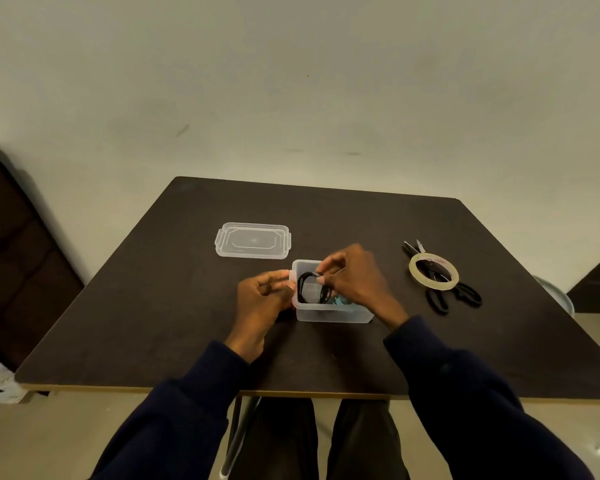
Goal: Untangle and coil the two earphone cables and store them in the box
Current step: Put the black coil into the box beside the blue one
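The right hand [354, 275] pinches the coiled black earphone cable [309, 285] half inside the box [333, 315], over a light-blue cable [342, 301] already there. The left hand [262, 299] grips the box's left wall. Let go too soon, the coil may spring open and tangle with the blue one.

Black cable [307, 283], clear box [333, 315], dark brown table [174, 306], black scissors [439, 301].

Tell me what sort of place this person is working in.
Probably a plain indoor workroom or study corner, though I can't be sure: a dark table by a bare pale wall, with scissors, a tape roll and a small clear box on it.
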The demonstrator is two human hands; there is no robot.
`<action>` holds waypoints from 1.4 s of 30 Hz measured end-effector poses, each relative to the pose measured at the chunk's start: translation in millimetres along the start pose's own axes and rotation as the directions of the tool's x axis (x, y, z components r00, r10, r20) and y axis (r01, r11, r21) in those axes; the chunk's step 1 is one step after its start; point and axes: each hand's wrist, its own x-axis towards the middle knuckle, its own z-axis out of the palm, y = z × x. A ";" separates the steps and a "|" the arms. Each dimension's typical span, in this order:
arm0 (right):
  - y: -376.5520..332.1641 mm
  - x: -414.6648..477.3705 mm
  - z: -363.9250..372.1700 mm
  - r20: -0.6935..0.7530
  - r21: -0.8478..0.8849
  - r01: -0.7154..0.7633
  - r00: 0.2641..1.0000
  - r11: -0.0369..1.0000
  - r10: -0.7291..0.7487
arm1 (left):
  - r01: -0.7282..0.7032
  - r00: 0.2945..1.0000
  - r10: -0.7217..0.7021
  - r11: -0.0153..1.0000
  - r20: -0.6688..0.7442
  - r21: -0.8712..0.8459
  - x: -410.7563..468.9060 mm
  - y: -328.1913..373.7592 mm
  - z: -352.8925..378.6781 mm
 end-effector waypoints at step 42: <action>31.9 2.4 -30.8 0.072 -0.580 0.215 0.974 0.786 -0.213 | -0.022 1.000 0.024 0.994 -0.015 0.109 15.0 -4.4 -1.7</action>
